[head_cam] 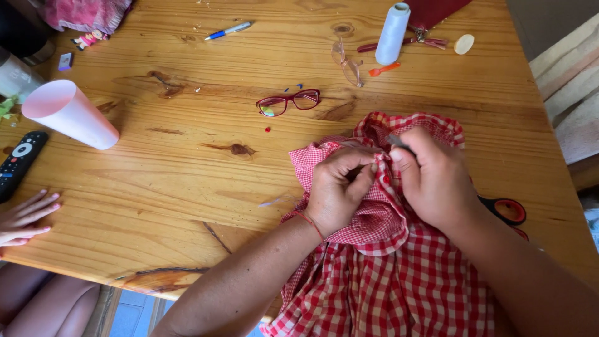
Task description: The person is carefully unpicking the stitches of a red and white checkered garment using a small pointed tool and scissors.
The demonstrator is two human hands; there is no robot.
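Both hands are pinching a red gingham garment (387,274) bunched at the near right of a knotty pine table (187,168): left hand (337,187) gripping a fold, right hand (433,178) closed on cloth. Red glasses (288,102), a pink cup (68,112) and white thread (392,32) are lying beyond.
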